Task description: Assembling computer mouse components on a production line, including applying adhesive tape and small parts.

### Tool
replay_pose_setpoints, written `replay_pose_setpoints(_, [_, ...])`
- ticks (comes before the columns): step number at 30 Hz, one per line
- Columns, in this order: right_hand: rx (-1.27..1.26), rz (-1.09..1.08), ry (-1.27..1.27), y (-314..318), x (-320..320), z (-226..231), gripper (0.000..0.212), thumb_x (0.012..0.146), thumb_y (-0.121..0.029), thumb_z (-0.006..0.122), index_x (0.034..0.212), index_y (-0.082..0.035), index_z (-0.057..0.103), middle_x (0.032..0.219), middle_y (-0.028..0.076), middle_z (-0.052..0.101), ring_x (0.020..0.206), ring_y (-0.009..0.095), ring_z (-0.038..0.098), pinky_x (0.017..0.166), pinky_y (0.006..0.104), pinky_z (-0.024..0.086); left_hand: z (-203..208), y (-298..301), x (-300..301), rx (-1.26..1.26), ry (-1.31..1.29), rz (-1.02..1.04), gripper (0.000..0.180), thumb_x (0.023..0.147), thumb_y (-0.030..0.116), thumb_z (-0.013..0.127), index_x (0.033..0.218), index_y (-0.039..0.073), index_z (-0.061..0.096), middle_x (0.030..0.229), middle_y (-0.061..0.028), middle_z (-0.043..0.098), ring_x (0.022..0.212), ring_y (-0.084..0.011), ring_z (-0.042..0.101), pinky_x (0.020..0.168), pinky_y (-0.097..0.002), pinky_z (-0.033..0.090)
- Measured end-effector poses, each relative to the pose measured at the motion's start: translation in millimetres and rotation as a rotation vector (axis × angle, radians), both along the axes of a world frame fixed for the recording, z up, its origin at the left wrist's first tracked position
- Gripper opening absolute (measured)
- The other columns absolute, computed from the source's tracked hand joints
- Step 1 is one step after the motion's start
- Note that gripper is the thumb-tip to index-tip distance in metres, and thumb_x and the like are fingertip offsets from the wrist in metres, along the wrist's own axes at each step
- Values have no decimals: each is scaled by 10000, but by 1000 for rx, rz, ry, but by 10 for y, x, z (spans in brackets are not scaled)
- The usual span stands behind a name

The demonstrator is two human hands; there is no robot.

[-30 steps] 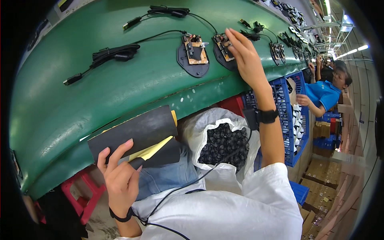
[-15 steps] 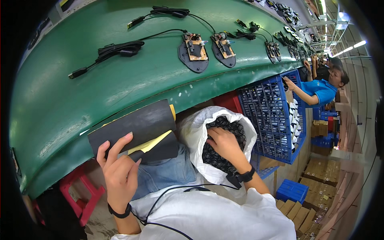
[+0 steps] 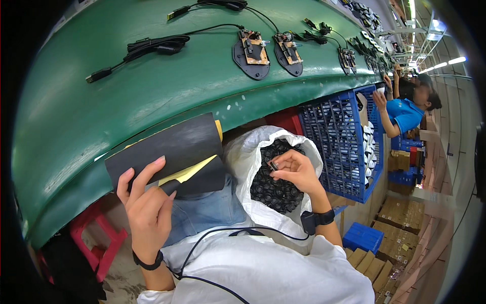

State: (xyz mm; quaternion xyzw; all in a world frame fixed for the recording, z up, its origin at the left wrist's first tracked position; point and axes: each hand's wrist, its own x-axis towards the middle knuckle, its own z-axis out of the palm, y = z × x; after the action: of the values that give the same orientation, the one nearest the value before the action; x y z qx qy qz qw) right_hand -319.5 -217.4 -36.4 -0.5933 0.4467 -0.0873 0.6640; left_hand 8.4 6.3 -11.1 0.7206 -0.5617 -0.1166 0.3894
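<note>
Pinched between the thumb and fingertips of my right hand (image 3: 298, 171) is a small black part (image 3: 274, 165), perhaps a wheel. That hand hovers over an open white sack (image 3: 244, 191) filled with small round black parts (image 3: 276, 195). My left hand (image 3: 149, 205) grips the lower left of a folded black sheet with a yellow inner face (image 3: 167, 144), two fingers laid over it and the thumb at the fold. The sheet lies over my lap, against the bench edge. Part of the left hand's grip is hidden.
On the green bench (image 3: 126, 96) lie mouse bases with circuit boards (image 3: 253, 54) and coiled black cables (image 3: 157, 45). A blue crate (image 3: 331, 147) with white shells stands right of the sack. Beyond it a person in blue (image 3: 407, 114) works. A pink stool (image 3: 96, 243) is at lower left.
My right hand has risen out of the black parts in the sack, with one small part now in its fingertips. The left hand keeps its hold on the sheet.
</note>
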Motion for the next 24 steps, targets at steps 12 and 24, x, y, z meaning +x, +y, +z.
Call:
replay_pose_setpoints(12, [-367,472,-323,-22,1126,745,402,1029,-105,526,1404,-9,633,1139,103,598,902,131,611,794,265,490,-13,-20,5,-42,36,-4,210,751,-35,746,687,26,555,1019,-160,746,1291,-288,629,1166,-493,284])
replay_pose_setpoints(24, [-937,700,-90,-28,2117,895,315,821,-43,754,1101,-24,610,1016,133,586,914,310,631,793,401,526,-42,14,25,-80,60,23,258,745,-35,749,639,47,529,744,-96,651,1255,-292,662,1137,-506,303])
